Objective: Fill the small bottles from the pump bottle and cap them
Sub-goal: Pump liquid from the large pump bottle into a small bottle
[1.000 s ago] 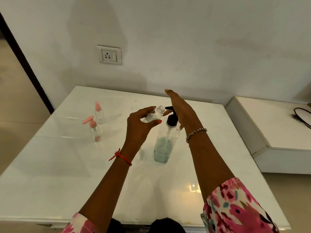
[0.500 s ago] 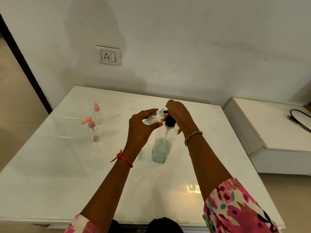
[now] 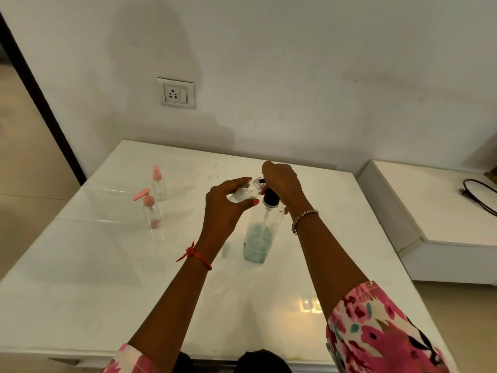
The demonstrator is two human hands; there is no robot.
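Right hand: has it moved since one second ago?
Yes. Against the standing pump bottle, the right hand has come down from above onto its black pump head, fingers now curled over it.

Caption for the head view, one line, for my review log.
Left hand holds an open small bottle at the nozzle of the pump bottle; right hand curls over its black head.

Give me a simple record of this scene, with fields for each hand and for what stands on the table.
left hand: holds a small bottle, uncapped and tilted, its mouth at the spout
right hand: curled over the black top of the pump bottle
pump bottle: upright on the table, bluish liquid in its lower part
to the left: pink-pump bottle and pink-cap bottle, both upright
elsewhere: wall socket; black cable on the side ledge
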